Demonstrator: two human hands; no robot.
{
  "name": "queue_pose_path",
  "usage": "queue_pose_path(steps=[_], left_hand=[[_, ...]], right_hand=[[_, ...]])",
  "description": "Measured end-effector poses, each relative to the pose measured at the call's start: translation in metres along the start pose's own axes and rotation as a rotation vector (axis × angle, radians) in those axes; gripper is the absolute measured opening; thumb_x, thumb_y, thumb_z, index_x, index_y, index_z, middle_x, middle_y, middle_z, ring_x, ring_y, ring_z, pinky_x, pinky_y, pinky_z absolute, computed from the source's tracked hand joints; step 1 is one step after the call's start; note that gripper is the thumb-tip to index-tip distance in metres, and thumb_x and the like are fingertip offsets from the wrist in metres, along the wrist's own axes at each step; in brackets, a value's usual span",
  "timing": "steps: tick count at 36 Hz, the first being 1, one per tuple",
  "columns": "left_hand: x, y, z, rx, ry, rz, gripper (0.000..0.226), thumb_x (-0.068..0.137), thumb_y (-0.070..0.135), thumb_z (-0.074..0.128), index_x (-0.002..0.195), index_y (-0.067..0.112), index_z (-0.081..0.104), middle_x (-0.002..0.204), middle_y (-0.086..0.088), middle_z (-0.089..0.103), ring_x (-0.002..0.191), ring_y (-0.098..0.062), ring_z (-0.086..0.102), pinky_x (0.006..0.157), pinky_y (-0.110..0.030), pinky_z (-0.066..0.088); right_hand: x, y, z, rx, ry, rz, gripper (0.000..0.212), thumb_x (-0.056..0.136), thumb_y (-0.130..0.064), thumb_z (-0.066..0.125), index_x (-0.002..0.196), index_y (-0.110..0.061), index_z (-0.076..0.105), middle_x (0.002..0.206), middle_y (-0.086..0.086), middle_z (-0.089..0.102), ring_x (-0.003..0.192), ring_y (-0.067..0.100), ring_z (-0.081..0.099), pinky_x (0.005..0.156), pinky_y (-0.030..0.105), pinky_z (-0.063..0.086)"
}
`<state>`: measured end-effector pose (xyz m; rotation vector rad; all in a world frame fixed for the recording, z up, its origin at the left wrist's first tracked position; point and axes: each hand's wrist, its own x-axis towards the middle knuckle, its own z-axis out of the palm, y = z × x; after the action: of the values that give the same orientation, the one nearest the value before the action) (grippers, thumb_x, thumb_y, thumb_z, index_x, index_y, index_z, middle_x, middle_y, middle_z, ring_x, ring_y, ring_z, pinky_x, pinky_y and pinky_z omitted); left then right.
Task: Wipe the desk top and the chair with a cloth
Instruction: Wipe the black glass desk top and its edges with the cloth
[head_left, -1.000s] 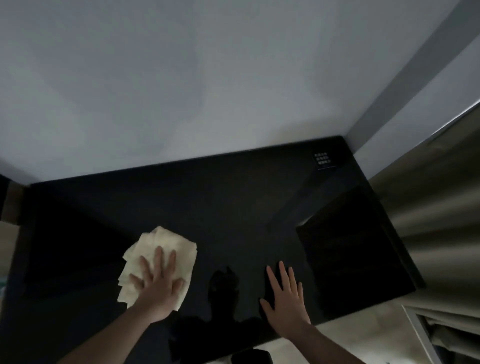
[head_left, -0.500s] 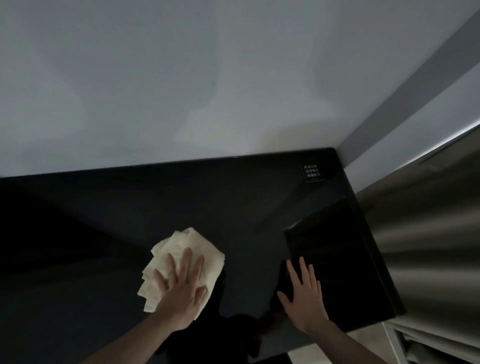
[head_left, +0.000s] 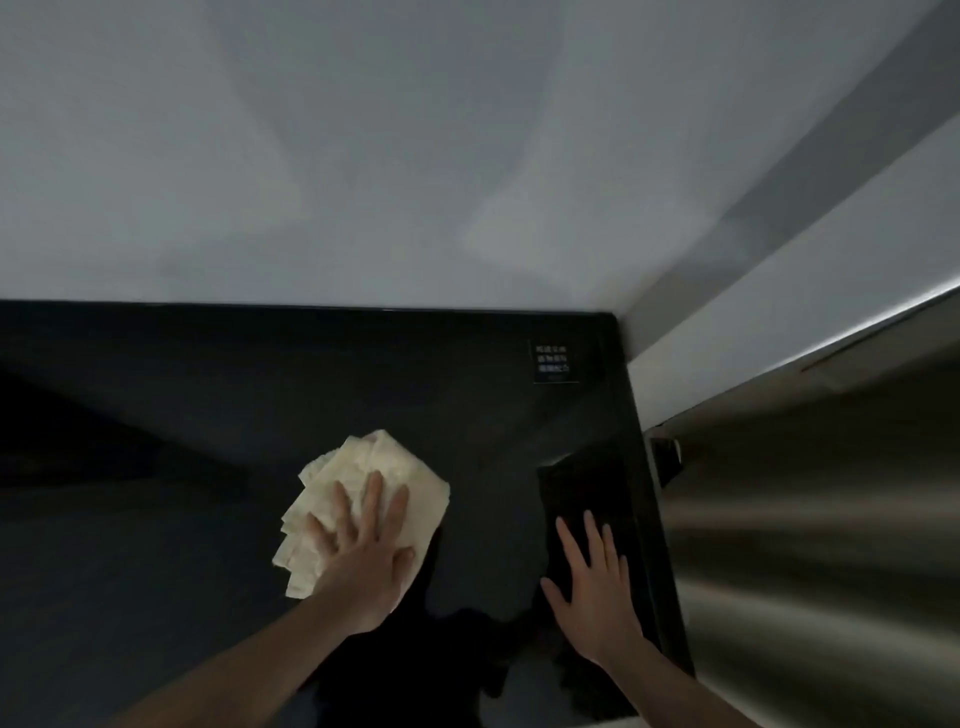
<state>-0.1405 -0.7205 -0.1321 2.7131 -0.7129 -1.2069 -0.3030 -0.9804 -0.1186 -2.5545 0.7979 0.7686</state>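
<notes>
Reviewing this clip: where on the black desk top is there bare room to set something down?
The glossy black desk top lies bare left of the crumpled cream cloth under the flat left hand, and along the grey wall up to the small printed label. A narrower gap separates the cloth from the flat right hand. It is tightest by the curtain.

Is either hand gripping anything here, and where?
Neither grips. The left hand presses flat on the cloth; the right hand lies flat on the desk top.
</notes>
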Motion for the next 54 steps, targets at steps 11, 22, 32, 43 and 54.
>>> queue_pose_path(steps=[11,22,32,43,54], left_hand=[[0.049,0.156,0.01,-0.035,0.051,0.025,0.074,0.104,0.05,0.018,0.148,0.03,-0.037,0.143,-0.001,-0.059,0.13,-0.045,-0.052,0.1,-0.068,-0.032],[0.087,0.271,0.022,0.0,0.01,0.169,0.075,0.104,0.049,0.024,0.15,0.033,-0.034,0.145,0.0,-0.057,0.126,-0.044,-0.055,0.102,-0.072,-0.027],[0.086,0.277,-0.006,-0.164,0.001,0.396,0.061,0.107,0.03,0.035,0.161,0.032,0.006,0.167,0.009,-0.013,0.151,-0.026,-0.023,0.119,-0.052,-0.016],[0.001,0.041,-0.006,-0.113,0.216,-0.102,0.089,0.082,0.063,0.04,0.161,0.028,0.015,0.169,-0.003,-0.003,0.155,-0.032,-0.004,0.125,-0.045,0.01],[-0.078,-0.095,0.001,-0.117,0.053,-0.374,0.128,0.076,0.057,0.077,0.15,0.042,-0.026,0.16,0.011,-0.033,0.152,-0.04,-0.014,0.121,-0.057,0.019]], right_hand=[[0.009,0.113,-0.02,0.098,0.053,0.003,0.082,0.101,-0.054,0.047,0.152,-0.047,-0.017,0.169,0.0,-0.015,0.157,0.029,-0.003,0.125,0.046,0.019],[0.01,0.144,-0.027,0.383,0.015,0.027,0.086,0.101,-0.032,0.057,0.162,-0.037,-0.005,0.17,-0.008,0.0,0.14,0.019,0.045,0.089,0.021,0.044],[0.018,0.136,-0.072,0.351,0.176,-0.044,0.085,0.097,-0.013,0.063,0.161,-0.028,0.008,0.167,-0.006,0.013,0.149,0.004,0.009,0.112,0.019,0.011],[0.074,0.062,-0.074,0.131,0.085,-0.074,0.092,0.098,-0.065,0.045,0.155,-0.034,-0.021,0.17,0.004,-0.016,0.157,0.029,-0.012,0.125,0.056,0.003],[0.081,-0.054,-0.041,0.07,-0.039,0.117,0.111,0.078,-0.096,0.021,0.156,-0.033,-0.026,0.161,0.008,-0.039,0.148,0.046,-0.03,0.112,0.08,0.001]])
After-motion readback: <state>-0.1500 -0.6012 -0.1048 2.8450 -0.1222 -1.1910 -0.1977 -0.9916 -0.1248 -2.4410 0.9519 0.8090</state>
